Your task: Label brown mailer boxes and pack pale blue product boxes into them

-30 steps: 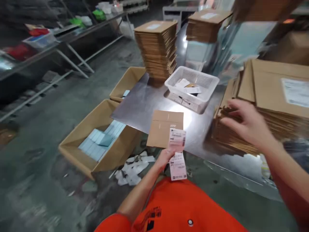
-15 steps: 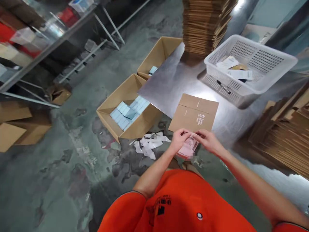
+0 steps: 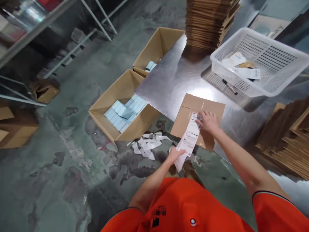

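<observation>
A white printed shipping label (image 3: 190, 139) stretches between my hands, its upper end over a flat brown cardboard mailer (image 3: 206, 108) on the metal table. My left hand (image 3: 176, 154) is closed on the label's lower part, just off the table's edge, with a strip of pale paper hanging beneath it. At the upper end, my right hand (image 3: 208, 122) lies over the mailer with its fingers bent onto the label. Whether the label's upper end sticks to the cardboard I cannot tell.
A white plastic basket (image 3: 287, 61) with packets stands on the metal table (image 3: 166, 80), a black marker (image 3: 229, 87) beside it. Stacked flat cardboard (image 3: 207, 22) rises behind. Open cartons (image 3: 101, 108) with light-blue boxes stand left. Torn paper strips (image 3: 147, 146) lie on the floor.
My right hand has moved up and forward over the mailer, drawing the label out lengthwise. My left hand has lowered with its other end. The label was bunched between both hands before.
</observation>
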`<state>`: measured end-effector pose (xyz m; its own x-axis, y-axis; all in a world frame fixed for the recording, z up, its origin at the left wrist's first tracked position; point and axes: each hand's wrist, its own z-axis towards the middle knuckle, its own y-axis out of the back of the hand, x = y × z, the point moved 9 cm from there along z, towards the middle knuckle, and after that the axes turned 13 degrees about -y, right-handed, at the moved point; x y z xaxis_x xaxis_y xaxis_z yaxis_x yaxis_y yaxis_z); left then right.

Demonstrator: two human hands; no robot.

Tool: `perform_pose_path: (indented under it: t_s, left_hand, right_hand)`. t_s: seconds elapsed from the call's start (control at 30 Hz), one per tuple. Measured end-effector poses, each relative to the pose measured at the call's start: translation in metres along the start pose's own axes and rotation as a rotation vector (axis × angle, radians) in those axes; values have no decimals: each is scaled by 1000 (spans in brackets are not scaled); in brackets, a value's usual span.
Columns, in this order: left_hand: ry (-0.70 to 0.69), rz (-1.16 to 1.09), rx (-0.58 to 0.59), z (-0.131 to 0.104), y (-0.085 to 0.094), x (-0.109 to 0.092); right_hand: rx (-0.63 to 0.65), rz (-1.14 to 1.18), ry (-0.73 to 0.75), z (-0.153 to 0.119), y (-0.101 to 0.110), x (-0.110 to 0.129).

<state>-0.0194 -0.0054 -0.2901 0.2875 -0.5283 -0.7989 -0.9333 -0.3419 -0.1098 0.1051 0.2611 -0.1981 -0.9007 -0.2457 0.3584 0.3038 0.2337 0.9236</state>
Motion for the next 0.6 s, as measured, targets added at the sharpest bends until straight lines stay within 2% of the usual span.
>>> perform_pose_path:
  t_s: [0.1, 0.17, 0.23, 0.3, 0.37, 0.43, 0.47, 0.5, 0.53, 0.6]
  left_hand:
    - [1, 50, -12, -24, 22, 7]
    - [-47, 83, -63, -29, 42, -3]
    - [-132, 111, -144, -18, 60, -25]
    - [-238, 131, -184, 4, 68, -51]
    - [-334, 148, -157, 27, 62, -73]
    - [-385, 163, -121, 42, 52, -85]
    - [-388, 178, -116, 45, 48, -87]
    - [-378, 198, -117, 45, 45, -86]
    - [-363, 225, -116, 43, 43, -85]
    - [-322, 280, -98, 36, 39, -80]
  right_hand:
    - [-31, -38, -14, -6, -5, 4]
    - [-27, -28, 7, -12, -14, 13]
    - [-5, -11, 36, -16, -30, 28]
    - [-11, -20, 27, -23, -44, 40]
    - [7, -52, 74, -40, -56, 51]
    - [122, -65, 253, -73, -69, 59]
    - [178, -57, 327, -91, -72, 56]
    - [193, -45, 336, -104, -69, 45]
    - [151, -31, 255, -109, -60, 25]
    - [-27, 12, -103, -110, -32, -34]
